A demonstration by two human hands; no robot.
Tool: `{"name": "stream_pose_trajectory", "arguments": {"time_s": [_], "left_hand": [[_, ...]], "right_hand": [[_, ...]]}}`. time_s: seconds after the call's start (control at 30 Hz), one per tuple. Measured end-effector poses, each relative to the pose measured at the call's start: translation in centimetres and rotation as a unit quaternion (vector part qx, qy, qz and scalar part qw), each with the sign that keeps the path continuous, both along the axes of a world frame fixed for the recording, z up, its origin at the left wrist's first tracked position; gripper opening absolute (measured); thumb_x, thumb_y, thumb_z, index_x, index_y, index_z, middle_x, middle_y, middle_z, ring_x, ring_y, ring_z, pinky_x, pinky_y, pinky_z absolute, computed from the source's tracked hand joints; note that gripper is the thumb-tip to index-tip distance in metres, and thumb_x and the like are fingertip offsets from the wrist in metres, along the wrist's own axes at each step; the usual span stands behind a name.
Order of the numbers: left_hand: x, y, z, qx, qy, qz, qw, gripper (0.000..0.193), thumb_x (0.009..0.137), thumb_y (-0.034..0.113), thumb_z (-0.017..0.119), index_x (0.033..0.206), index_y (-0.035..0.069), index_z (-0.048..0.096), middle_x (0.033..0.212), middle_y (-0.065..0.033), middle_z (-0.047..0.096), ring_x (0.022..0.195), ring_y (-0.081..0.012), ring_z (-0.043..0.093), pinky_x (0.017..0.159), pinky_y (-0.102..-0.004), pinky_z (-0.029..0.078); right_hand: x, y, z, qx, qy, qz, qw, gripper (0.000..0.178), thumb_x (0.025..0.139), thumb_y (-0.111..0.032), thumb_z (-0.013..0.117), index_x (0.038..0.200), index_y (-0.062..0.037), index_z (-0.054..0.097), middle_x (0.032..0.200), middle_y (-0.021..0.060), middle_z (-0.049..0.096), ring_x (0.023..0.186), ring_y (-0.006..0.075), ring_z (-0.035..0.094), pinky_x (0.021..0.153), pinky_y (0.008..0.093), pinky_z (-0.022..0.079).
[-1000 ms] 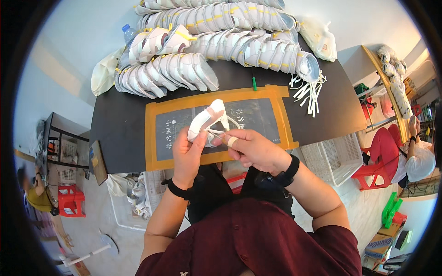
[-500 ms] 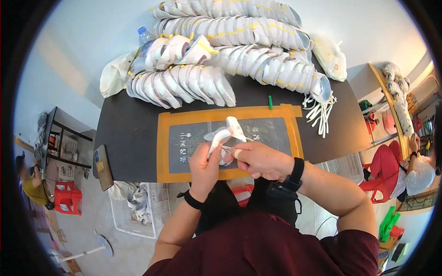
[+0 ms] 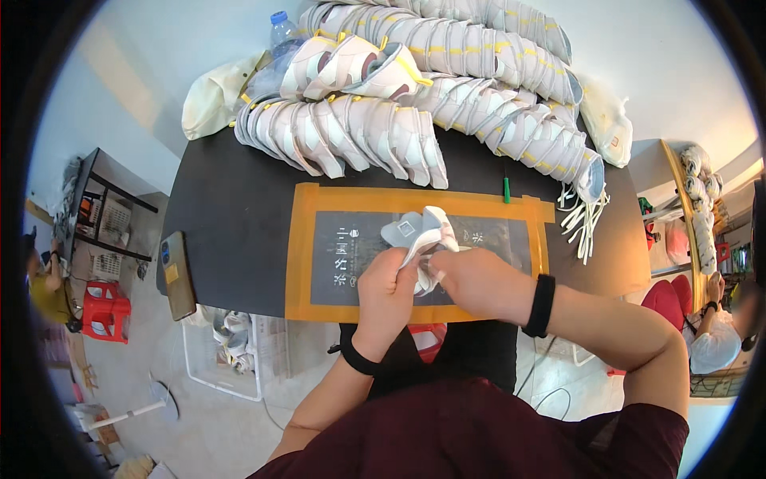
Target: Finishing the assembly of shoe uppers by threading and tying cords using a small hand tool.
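A white and grey shoe upper [image 3: 435,227] is held above the taped mat, and its grey tongue with a small square label sticks out toward the far left. My left hand [image 3: 387,295] grips the upper's left side, thumb pressed along its edge. Close against the right side, my right hand [image 3: 487,283] is closed with its fingers curled at the opening. What exactly its fingertips pinch is hidden behind the hand. Beneath both hands lies a dark mat [image 3: 335,287] framed with orange tape.
Rows of nested shoe uppers [image 3: 343,140] fill the table's far side. White laces [image 3: 586,227] hang at their right end. A green-handled tool [image 3: 507,190] lies beyond the mat, a phone [image 3: 177,275] at the left edge. Below stands a white crate [image 3: 219,363]. Other people sit at both sides.
The upper has turned in my hands, so its tongue and label now show. My right hand has come in closer against it; the strand seen at its fingers earlier is out of sight. The whole view has shifted.
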State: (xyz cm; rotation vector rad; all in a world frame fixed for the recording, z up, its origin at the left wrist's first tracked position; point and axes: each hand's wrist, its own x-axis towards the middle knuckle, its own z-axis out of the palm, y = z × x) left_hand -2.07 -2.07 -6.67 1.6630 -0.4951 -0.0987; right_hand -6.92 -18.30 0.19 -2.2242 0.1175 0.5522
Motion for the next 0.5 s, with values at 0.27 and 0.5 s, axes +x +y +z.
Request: {"name": "stream_pose_trajectory", "arguments": {"time_s": [0.27,0.5], "left_hand": [[0.1,0.0,0.0,0.025,-0.023,0.004,0.999,0.014,0.093,0.01,0.06,0.099,-0.002,0.063,0.081,-0.0115,0.062,0.071,-0.0176,0.057,0.065,-0.0298,0.046],[0.0,0.0,0.8,0.054,-0.008,0.005,0.998,0.012,0.093,0.008,0.058,0.097,-0.002,0.062,0.08,-0.0115,0.062,0.072,-0.0178,0.058,0.066,-0.0297,0.047]], "right_hand": [[1.6,0.0,0.7,0.223,0.261,-0.174,0.923,0.014,0.088,-0.01,0.053,0.099,-0.0016,0.055,0.087,0.0249,0.064,0.084,0.0381,0.066,0.067,0.0454,0.054],[0.3,0.7,0.5,-0.226,-0.135,0.152,0.953,0.016,0.095,-0.015,0.046,0.097,-0.0015,0.054,0.091,0.0201,0.064,0.08,0.0367,0.066,0.069,0.0458,0.052]]}}
